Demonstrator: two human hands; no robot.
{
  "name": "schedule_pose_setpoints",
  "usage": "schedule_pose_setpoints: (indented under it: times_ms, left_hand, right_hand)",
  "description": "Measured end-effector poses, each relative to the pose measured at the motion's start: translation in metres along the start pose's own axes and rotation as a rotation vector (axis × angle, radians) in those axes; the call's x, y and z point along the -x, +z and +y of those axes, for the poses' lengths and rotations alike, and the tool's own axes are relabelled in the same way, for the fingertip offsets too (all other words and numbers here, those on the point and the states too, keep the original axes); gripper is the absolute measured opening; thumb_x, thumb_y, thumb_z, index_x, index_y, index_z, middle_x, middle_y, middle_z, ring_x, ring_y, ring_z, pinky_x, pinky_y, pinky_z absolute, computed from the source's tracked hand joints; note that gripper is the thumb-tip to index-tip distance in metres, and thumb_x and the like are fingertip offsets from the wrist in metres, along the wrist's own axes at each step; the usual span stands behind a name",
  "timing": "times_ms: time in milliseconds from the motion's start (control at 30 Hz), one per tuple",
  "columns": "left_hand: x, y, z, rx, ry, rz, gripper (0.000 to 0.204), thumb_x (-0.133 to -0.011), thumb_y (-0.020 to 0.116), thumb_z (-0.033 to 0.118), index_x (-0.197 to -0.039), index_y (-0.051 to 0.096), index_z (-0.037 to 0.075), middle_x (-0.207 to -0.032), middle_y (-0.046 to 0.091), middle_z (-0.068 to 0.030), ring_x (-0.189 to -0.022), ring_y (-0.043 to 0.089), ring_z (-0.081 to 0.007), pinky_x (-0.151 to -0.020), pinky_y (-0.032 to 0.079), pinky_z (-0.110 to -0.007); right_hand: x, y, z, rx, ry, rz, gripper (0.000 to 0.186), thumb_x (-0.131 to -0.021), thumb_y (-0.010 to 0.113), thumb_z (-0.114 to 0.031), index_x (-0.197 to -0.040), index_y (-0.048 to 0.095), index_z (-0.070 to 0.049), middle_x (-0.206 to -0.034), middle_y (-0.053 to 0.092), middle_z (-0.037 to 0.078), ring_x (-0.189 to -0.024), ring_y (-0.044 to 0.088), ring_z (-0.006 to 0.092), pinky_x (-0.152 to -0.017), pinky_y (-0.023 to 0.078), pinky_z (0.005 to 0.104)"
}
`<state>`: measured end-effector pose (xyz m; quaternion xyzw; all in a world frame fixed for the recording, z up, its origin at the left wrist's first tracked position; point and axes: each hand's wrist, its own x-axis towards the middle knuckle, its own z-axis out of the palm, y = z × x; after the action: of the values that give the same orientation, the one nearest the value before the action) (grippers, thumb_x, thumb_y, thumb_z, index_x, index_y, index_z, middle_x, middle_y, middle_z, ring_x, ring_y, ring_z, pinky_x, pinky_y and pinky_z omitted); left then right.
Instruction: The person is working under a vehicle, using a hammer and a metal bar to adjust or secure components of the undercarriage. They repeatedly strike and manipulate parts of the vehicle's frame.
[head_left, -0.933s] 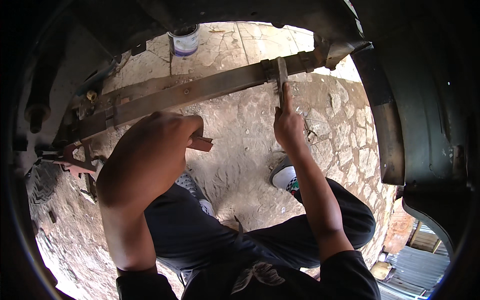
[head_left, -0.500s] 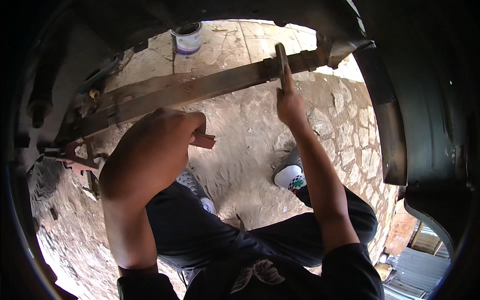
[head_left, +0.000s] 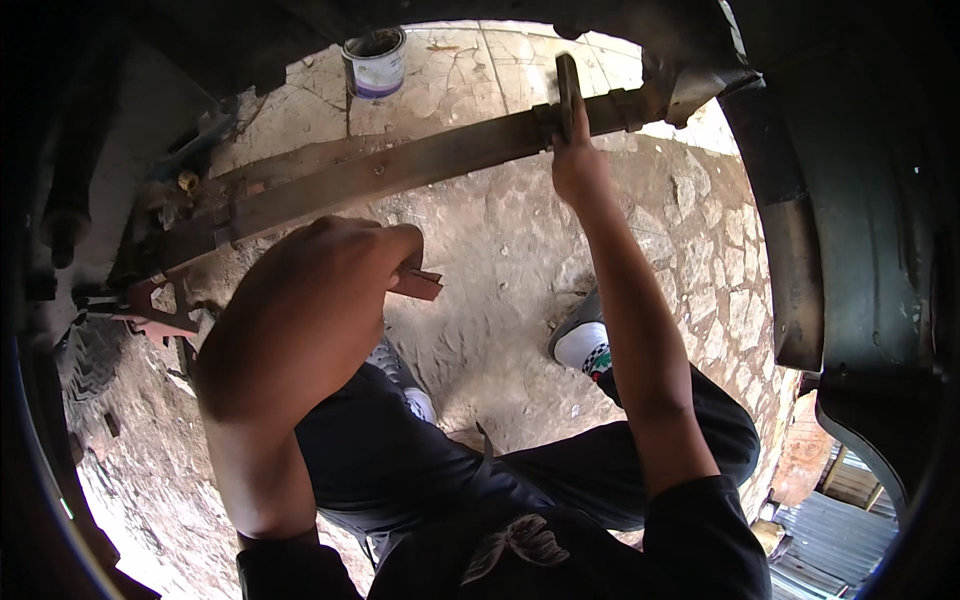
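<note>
Overhead, a long rusty leaf spring (head_left: 400, 170) runs from the near left, where it meets a bolted mount beside a red bracket (head_left: 150, 310), up to the far right under a dark vehicle body (head_left: 860, 200). The right hand (head_left: 578, 165) is far and to the right, closed around a flat metal tool (head_left: 568, 85) that stands upright across the spring beside a clamp band (head_left: 625, 108); its fingers are curled on the lower end of the tool. The left hand (head_left: 320, 290) is nearer and to the left, below the spring, with fingers pressed together around a small reddish-brown block (head_left: 418, 284), of which only the end shows. Judging from this, the step in hand is work on the spring at the clamp, with the tool set against it and the block held ready. The next move seems to call for a steady grip on the tool so it does not slip off the narrow edge, and for keeping the block well apart from the right fingers. A paint tin (head_left: 375, 62) stands on the stone floor (head_left: 500, 260) at the far side.
</note>
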<state>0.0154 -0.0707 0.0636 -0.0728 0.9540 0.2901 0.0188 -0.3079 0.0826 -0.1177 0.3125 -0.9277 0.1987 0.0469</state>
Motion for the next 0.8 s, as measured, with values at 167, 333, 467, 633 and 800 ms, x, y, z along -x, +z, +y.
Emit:
schedule_pose_setpoints:
  times_ms: [167,333,467,633,800]
  left_hand:
    - [0.011,-0.002,-0.010,-0.068,-0.093,0.005,0.008,-0.092,0.061,-0.002,-0.096,0.067,0.001,-0.094,0.071,-0.0197,-0.096,0.069,-0.0398,-0.082,0.052,-0.047]
    - [0.006,-0.001,-0.004,-0.027,-0.077,-0.068,0.007,-0.092,0.060,-0.002,-0.095,0.066,-0.001,-0.095,0.072,-0.0190,-0.095,0.070,-0.0393,-0.083,0.052,-0.046]
    - [0.005,0.000,-0.003,-0.019,-0.128,-0.069,0.006,-0.092,0.060,-0.002,-0.095,0.066,-0.001,-0.096,0.074,-0.0172,-0.094,0.070,-0.0387,-0.082,0.052,-0.045]
    - [0.002,-0.003,0.002,0.006,-0.088,-0.047,0.007,-0.094,0.059,-0.002,-0.094,0.066,-0.001,-0.097,0.075,-0.0154,-0.094,0.072,-0.0358,-0.083,0.052,-0.044]
    - [0.015,-0.002,-0.012,0.017,-0.159,-0.073,0.006,-0.093,0.060,-0.002,-0.095,0.066,-0.002,-0.097,0.074,-0.0166,-0.095,0.071,-0.0356,-0.083,0.052,-0.044]
  right_hand:
    - [0.088,-0.020,-0.011,-0.006,0.025,-0.085,0.085,-0.100,0.056,-0.015,-0.165,0.001,-0.014,-0.074,0.067,0.032,-0.068,0.067,0.0506,-0.060,0.052,0.0587]
    - [0.053,-0.011,0.000,-0.095,0.039,0.004,0.079,-0.101,0.055,-0.020,-0.164,0.007,-0.019,-0.091,0.069,0.034,-0.076,0.067,0.0539,-0.067,0.053,0.0601]
    - [0.008,-0.016,0.014,-0.088,0.059,-0.161,0.077,-0.103,0.054,-0.028,-0.164,0.007,-0.029,-0.104,0.068,0.037,-0.097,0.065,0.0583,-0.084,0.052,0.0618]
    - [0.030,-0.025,-0.002,-0.015,0.066,-0.160,0.079,-0.103,0.055,-0.025,-0.164,0.005,-0.028,-0.095,0.069,0.036,-0.087,0.066,0.0573,-0.075,0.053,0.0625]
    - [0.098,-0.037,-0.004,-0.021,0.076,-0.168,0.081,-0.101,0.056,-0.018,-0.164,0.005,-0.025,-0.087,0.069,0.034,-0.078,0.067,0.0546,-0.067,0.053,0.0614]
